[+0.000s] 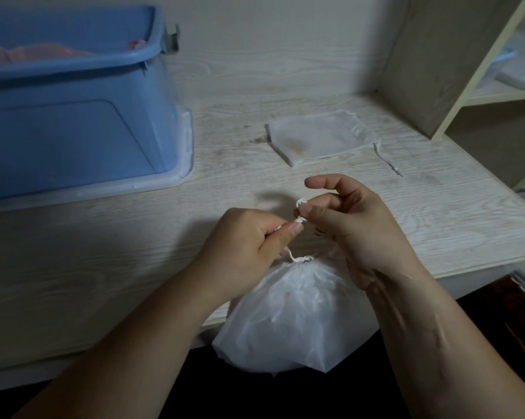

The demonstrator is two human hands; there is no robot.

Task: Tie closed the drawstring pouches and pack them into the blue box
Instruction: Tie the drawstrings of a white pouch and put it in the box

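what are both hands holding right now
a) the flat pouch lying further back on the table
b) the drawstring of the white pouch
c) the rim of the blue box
b: the left hand and right hand both pinch the drawstring above the gathered white pouch, while the blue box and flat pouch lie untouched.

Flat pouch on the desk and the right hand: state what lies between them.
Head view: only bare desk between the flat pouch and the right hand; its cord trails off sideways.
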